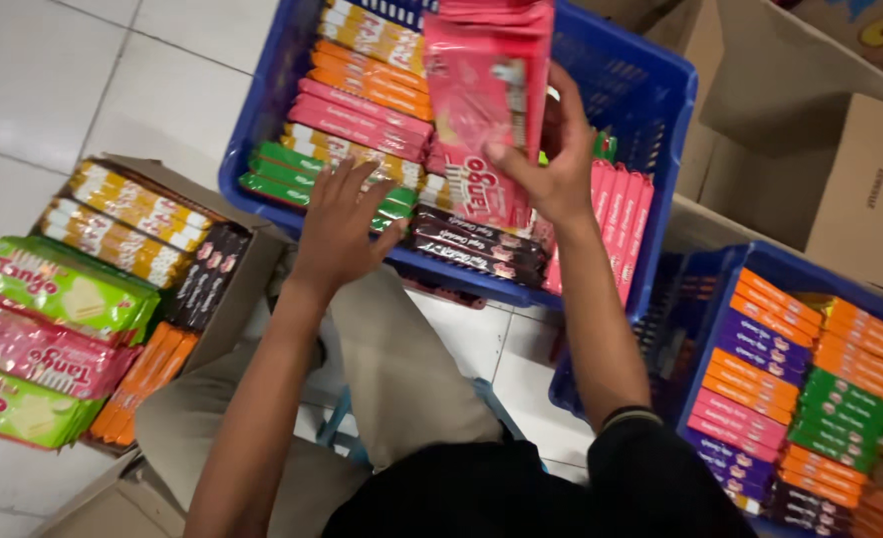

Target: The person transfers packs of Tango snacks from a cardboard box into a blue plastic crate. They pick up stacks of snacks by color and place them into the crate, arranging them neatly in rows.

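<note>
Right hand (pixel 553 169) grips stack of pink foil wafer packs (pixel 483 110), fingers curled round lower end, thumb across front. Stack held above blue plastic crate (pixel 660 90); long axis near upright, top end pointing away toward crate's far wall. Left hand (pixel 340 227) flat, fingers spread wide, resting on green and yellow packs (pixel 292 169) inside crate.

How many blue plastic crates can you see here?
2. One blue crate lies ahead under both hands; the other blue crate sits at the right, cut off by the frame. More may lie outside view.
</note>
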